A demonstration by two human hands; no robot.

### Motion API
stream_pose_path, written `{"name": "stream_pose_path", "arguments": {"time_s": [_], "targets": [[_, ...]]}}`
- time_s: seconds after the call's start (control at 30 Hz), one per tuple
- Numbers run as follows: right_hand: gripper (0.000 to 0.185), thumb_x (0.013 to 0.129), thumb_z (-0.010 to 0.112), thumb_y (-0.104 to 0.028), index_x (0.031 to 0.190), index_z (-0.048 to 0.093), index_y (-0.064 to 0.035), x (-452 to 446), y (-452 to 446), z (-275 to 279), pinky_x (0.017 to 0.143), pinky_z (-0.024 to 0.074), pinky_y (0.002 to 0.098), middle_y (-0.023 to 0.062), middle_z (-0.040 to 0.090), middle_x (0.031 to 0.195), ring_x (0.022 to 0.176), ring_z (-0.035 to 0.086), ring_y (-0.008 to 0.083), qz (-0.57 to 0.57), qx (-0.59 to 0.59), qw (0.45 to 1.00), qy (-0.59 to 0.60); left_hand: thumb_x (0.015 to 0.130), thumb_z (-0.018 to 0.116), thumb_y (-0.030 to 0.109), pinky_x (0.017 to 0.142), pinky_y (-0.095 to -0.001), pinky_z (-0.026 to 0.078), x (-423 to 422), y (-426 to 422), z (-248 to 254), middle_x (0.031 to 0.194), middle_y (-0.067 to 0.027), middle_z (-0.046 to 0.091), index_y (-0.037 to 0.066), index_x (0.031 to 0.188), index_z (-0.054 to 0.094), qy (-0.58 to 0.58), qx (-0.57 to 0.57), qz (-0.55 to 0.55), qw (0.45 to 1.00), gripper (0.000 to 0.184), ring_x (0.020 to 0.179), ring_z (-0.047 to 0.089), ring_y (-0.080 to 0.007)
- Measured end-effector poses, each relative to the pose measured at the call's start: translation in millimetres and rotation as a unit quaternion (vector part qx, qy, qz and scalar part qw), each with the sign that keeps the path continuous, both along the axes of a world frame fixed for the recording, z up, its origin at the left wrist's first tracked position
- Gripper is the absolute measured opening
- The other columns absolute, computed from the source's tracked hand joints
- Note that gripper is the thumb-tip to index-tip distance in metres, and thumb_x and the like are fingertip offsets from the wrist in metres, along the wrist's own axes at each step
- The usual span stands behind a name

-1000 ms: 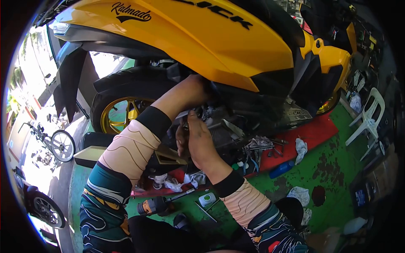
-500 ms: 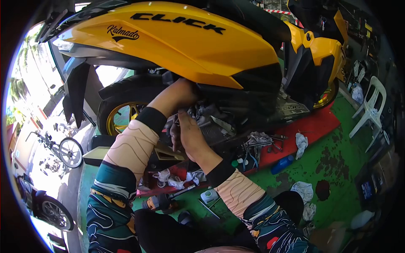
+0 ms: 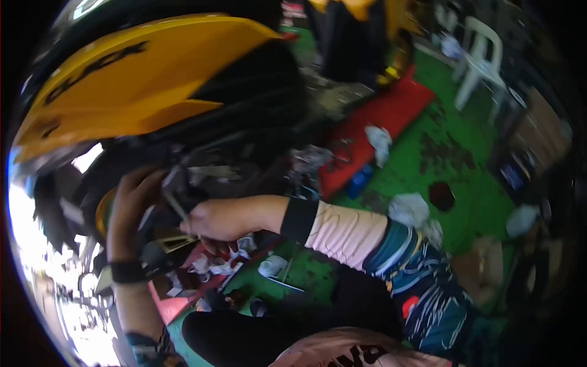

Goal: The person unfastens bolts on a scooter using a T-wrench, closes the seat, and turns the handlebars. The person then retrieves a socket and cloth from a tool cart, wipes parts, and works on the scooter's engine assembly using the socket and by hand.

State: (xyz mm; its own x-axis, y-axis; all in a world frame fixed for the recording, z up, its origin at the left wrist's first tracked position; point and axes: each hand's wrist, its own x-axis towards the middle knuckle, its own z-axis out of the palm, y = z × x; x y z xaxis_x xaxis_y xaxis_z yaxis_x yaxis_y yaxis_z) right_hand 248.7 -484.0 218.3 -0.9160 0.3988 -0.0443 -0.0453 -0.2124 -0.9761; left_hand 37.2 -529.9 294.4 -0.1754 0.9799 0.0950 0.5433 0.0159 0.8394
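A yellow and black motor scooter (image 3: 156, 92) fills the upper left, its gold-rimmed rear wheel (image 3: 104, 214) partly hidden behind my left arm. My left hand (image 3: 139, 192) is raised beside the engine area under the side panel, its fingers bent toward dark parts and smeared by motion. Just to the right, my right hand (image 3: 211, 220) is closed, knuckles toward me. A thin, light rod-like tool (image 3: 177, 207) slants up from its fingers toward the engine; blur hides what kind it is.
A red platform (image 3: 391, 116) runs under the scooter, with rags (image 3: 380, 145) and tools (image 3: 302, 180) on it. On the green floor are a blue bottle (image 3: 359, 180), a white cloth (image 3: 408, 210) and a small white container (image 3: 273, 266). A white plastic chair (image 3: 480, 64) stands upper right.
The view has swung right, shifting the scooter left in the picture. My hands have moved apart, and a thin rod now shows between them. My right forearm lies more level.
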Motion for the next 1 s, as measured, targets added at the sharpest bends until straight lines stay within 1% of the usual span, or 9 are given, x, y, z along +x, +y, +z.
{"name": "stream_pose_path", "arguments": {"time_s": [0.1,0.17,0.23,0.33,0.5,0.7,0.83,0.97,1.0], "targets": [[0.037,0.101,0.048,-0.040,0.112,0.056,-0.0054,96.4,14.4,-33.1,0.066,0.0500,0.0362,0.0115,0.069,0.090,0.074,0.065,0.0206,0.132,0.372,0.901,-0.180,0.092,0.066,0.024,0.061,-0.0259,0.048,-27.3,-57.1,-39.2,0.081,-0.0072,0.065,-0.008,0.120,0.056,-0.085,-0.058,-0.057,0.993,0.044,0.067,0.061,-0.0131],[0.039,0.101,0.049,-0.041,0.114,0.056,-0.0050,185.0,13.3,-65.0,0.067,0.0493,0.0349,0.0103,0.067,0.087,0.075,0.063,0.0205,-0.007,0.327,0.923,-0.200,0.093,0.066,0.031,0.058,-0.0257,0.049,-64.7,-70.6,-65.6,0.085,-0.0071,0.066,-0.005,0.129,0.052,-0.011,-0.132,-0.207,0.969,0.053,0.066,0.063,-0.0132],[0.041,0.100,0.050,-0.043,0.114,0.056,-0.0047,265.2,-12.7,-119.7,0.069,0.0480,0.0341,0.0080,0.063,0.083,0.076,0.060,0.0191,-0.256,0.254,0.916,-0.178,0.096,0.060,0.026,0.068,-0.0263,0.050,-11.6,-92.0,-53.8,0.100,-0.0086,0.069,0.001,0.119,0.064,0.046,-0.220,-0.137,0.965,0.034,0.080,0.062,-0.0131],[0.046,0.100,0.050,-0.048,0.113,0.058,-0.0046,348.0,-84.8,-214.3,0.071,0.0465,0.0336,0.0050,0.056,0.084,0.077,0.054,0.0164,-0.515,0.032,0.822,-0.242,0.097,0.058,0.024,0.066,-0.0253,0.048,22.7,-80.5,-80.6,0.096,-0.0066,0.068,0.002,0.124,0.061,0.072,-0.123,-0.237,0.961,0.036,0.080,0.061,-0.0105],[0.048,0.101,0.046,-0.045,0.124,0.058,-0.0052,344.5,-228.9,-423.7,0.092,0.0463,0.0423,0.0156,0.066,0.113,0.104,0.062,0.0298,-0.500,-0.075,0.772,-0.385,0.097,0.058,0.020,0.069,-0.0247,0.049,9.1,-51.7,-119.5,0.100,-0.0064,0.068,0.002,0.133,0.056,0.047,-0.252,-0.145,0.956,0.040,0.083,0.060,-0.0108],[0.048,0.101,0.045,-0.043,0.129,0.058,-0.0063,330.5,-300.9,-433.3,0.098,0.0446,0.0430,0.0191,0.064,0.123,0.112,0.060,0.0367,-0.578,-0.144,0.692,-0.408,0.096,0.060,0.020,0.072,-0.0253,0.050,64.7,-39.7,-145.5,0.105,-0.0090,0.066,0.002,0.137,0.053,-0.097,-0.281,-0.149,0.943,0.045,0.084,0.061,-0.0139],[0.045,0.100,0.046,-0.042,0.125,0.059,-0.0065,346.2,-343.7,-391.9,0.097,0.0448,0.0449,0.0217,0.065,0.116,0.112,0.060,0.0394,-0.665,-0.138,0.605,-0.417,0.096,0.061,0.023,0.077,-0.0259,0.051,61.0,-34.4,-182.6,0.112,-0.0114,0.064,0.002,0.138,0.052,-0.019,-0.291,-0.131,0.948,0.047,0.089,0.062,-0.0178],[0.047,0.094,0.055,-0.037,0.127,0.056,-0.0038,391.1,-440.3,-382.0,0.099,0.0437,0.0472,0.0229,0.062,0.119,0.114,0.056,0.0406,-0.705,-0.144,0.416,-0.556,0.096,0.062,0.026,0.085,-0.0300,0.052,74.9,-27.0,-197.3,0.120,-0.0145,0.061,0.002,0.138,0.051,0.190,-0.271,-0.213,0.919,0.050,0.097,0.061,-0.0232],[0.040,0.086,0.063,-0.031,0.117,0.061,-0.0046,402.9,-478.6,-416.8,0.094,0.0447,0.0475,0.0243,0.061,0.116,0.109,0.057,0.0400,-0.776,0.002,0.267,-0.572,0.096,0.062,0.026,0.085,-0.0300,0.052,69.1,-21.6,-206.6,0.120,-0.0145,0.061,0.002,0.138,0.051,0.193,-0.272,-0.218,0.917,0.050,0.097,0.061,-0.0232]]}}
